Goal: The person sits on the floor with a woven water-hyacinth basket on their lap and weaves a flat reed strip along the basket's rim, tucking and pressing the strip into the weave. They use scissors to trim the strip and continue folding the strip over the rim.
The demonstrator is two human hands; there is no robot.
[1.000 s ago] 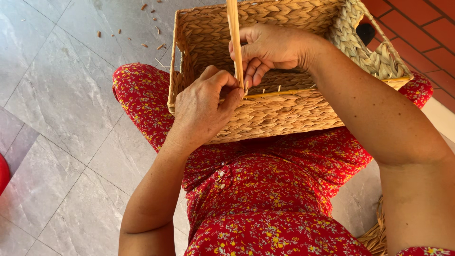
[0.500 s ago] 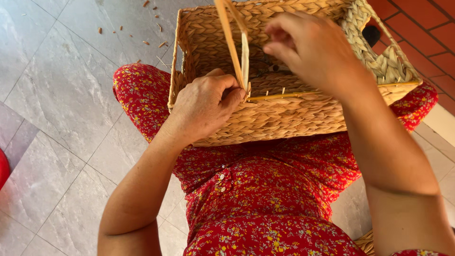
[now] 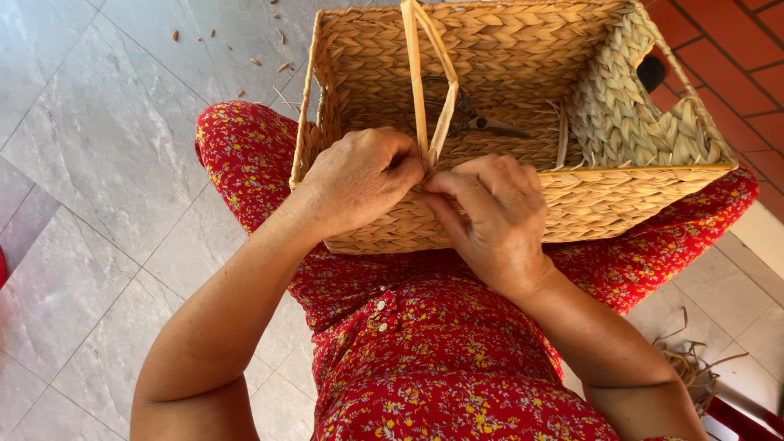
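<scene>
Both hands pinch tight: left hand (image 3: 359, 180) and right hand (image 3: 490, 216) grip the fibre strip (image 3: 420, 82) at the basket (image 3: 621, 200) rim, scissors (image 3: 478, 121) just beyond

Basket (image 3: 621, 200): golden tan, woven in a herringbone braid; side wall paler, greenish straw, in chunkier plaits.
Strip (image 3: 412, 73): light yellow-tan, plain, looped above the rim.
Scissors (image 3: 482, 122): dull grey metal, dark against the basket bottom.
Dress (image 3: 441, 351): bright red, small yellow flowers with white specks all over; white buttons down the front.
Floor (image 3: 98, 147): pale grey tiles, marbled with white veins, thin dark joints.
Scraps (image 3: 261, 61): brown-tan bits on the grey tile.
Brick paving (image 3: 735, 57): red-orange, light mortar lines.
Loose fibres (image 3: 694, 367): dry brownish tan.
</scene>
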